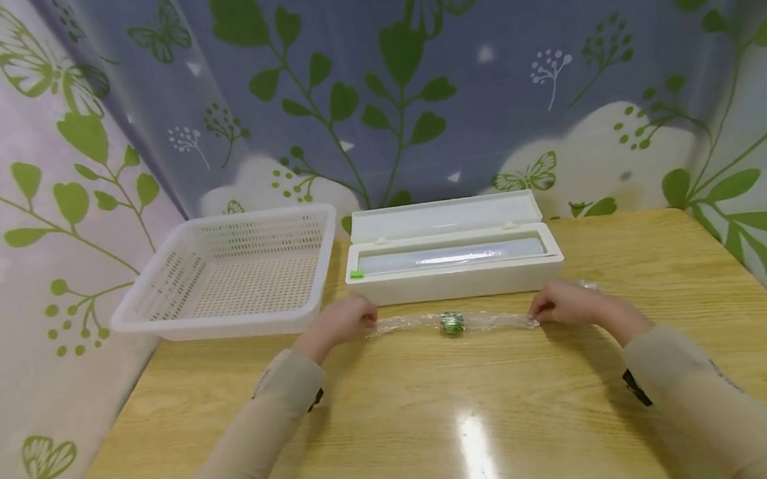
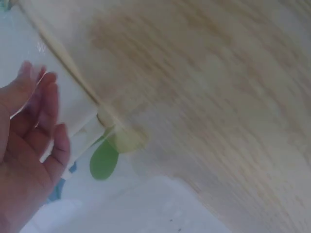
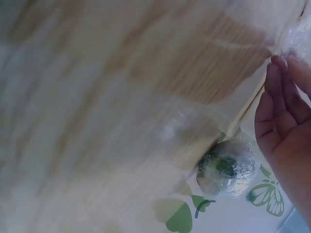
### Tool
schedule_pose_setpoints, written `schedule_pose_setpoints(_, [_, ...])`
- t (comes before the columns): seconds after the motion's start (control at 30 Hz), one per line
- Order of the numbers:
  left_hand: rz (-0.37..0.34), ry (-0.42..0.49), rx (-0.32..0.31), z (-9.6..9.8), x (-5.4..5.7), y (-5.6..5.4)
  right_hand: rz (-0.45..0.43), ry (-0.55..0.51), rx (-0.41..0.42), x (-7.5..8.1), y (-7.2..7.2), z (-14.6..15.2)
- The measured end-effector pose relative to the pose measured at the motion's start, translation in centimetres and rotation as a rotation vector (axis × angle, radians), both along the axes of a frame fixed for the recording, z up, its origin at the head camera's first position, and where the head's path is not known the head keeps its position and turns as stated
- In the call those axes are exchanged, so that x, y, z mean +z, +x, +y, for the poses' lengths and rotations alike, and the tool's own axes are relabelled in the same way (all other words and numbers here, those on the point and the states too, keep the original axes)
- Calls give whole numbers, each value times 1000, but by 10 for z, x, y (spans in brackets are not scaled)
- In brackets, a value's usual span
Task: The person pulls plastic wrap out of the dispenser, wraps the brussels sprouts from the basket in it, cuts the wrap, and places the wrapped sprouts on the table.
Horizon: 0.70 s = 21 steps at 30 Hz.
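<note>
A strip of clear cling film stretches between both hands in the head view, low in front of a white box. At its middle sits a small, shiny green item, wrapped in the film. My left hand pinches the film's left end, its thumb meeting the fingertips in the left wrist view. The right end is pinched by my right hand, at the box's right front corner. Behind that hand, a round item wrapped in clear film shows in the right wrist view, green and silvery inside.
The white cling film box stands with its lid raised and a film roll inside. To its left is a white perforated basket. A leaf-patterned curtain hangs behind the wooden table.
</note>
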<state>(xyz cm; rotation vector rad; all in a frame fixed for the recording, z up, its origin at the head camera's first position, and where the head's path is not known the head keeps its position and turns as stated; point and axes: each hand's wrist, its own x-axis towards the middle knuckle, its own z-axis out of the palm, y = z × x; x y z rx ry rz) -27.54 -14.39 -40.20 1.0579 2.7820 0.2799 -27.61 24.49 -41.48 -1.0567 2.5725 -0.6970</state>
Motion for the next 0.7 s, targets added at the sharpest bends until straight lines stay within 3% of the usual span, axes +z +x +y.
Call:
schedule_pose_setpoints(0.1, [2, 13, 24, -3, 3, 1, 24, 24, -9, 1, 4, -2])
schedule_pose_setpoints(0.3, [-45, 84, 161, -2, 11, 9, 92, 54, -61, 11, 12, -24])
schedule_pose_setpoints(0.57, [19, 187, 82, 17, 20, 20, 66, 24, 5, 15, 7, -83])
schedule_pose_setpoints(0.7, [6, 206, 95, 22, 22, 27, 55, 45, 26, 13, 2, -103])
